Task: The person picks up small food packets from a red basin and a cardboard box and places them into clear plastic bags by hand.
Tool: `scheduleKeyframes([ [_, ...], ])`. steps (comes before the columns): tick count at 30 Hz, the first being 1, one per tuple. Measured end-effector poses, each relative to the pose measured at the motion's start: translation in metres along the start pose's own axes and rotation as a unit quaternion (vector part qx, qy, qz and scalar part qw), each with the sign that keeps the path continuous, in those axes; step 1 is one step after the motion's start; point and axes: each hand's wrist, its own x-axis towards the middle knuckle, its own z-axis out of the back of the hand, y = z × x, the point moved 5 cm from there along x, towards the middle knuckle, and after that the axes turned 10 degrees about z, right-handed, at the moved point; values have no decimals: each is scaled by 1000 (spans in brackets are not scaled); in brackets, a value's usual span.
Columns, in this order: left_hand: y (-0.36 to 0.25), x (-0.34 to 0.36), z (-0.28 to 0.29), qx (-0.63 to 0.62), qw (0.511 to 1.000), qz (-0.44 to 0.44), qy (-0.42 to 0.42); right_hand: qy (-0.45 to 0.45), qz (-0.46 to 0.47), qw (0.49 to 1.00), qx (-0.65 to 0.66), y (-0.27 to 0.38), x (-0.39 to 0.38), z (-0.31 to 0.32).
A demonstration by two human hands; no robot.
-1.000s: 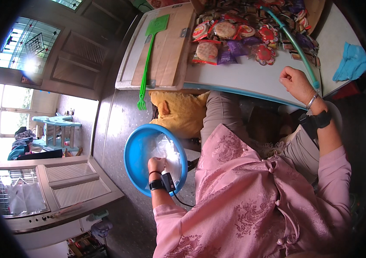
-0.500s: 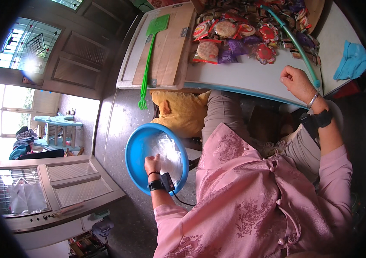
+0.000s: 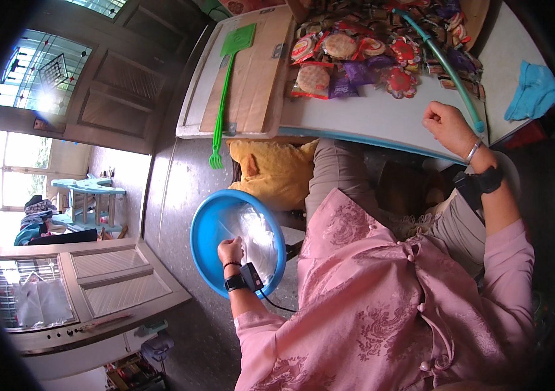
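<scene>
Clear plastic (image 3: 261, 244) is lying in the blue basin (image 3: 207, 225); the left hand (image 3: 230, 252), now slightly further left, is curling its fingers (image 3: 234, 247) together, any hold impossible to tell. The right hand (image 3: 445, 124) is staying loosely closed by the bench (image 3: 355, 117), suggesting only the left is working.

Pale lettering is being borne by one purple packet (image 3: 342, 88) and fainter pale marks by a second purple packet (image 3: 357, 73) just beside it, but the words are being blurred by their small size. A round red-and-cream print is being shown on a red packet (image 3: 303, 48) to their upper left. Red print is being carried along the edges of the cracker packet (image 3: 314, 79); nothing is being rendered clearly legible.
</scene>
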Motion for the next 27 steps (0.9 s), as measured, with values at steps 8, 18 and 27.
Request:
scheduleKeyframes([
  [8, -122, -86, 8, -170, 958, -118, 200, -12, -3, 1000, 3, 2, 0, 1],
  [18, -262, -225, -96, -326, 606, -119, 716, 88, 52, 977, 185, 27, 3, -11],
  [27, -325, -284, -206, -262, 525, -2, 809, 85, -19, 982, 169, 15, 14, 2],
])
